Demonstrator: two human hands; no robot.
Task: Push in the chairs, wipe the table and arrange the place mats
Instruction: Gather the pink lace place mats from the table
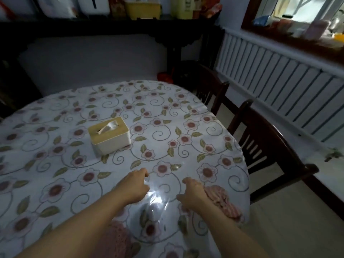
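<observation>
Pink cloth [221, 200] near table [240, 161] edge, under right hand [193, 194].

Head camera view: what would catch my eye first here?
The flowered tablecloth fills the middle, with a tissue box standing left of centre. Two bare hands, left and right, reach over a shiny clear sheet near the front edge, with a pink striped cloth beside the right one.
</observation>
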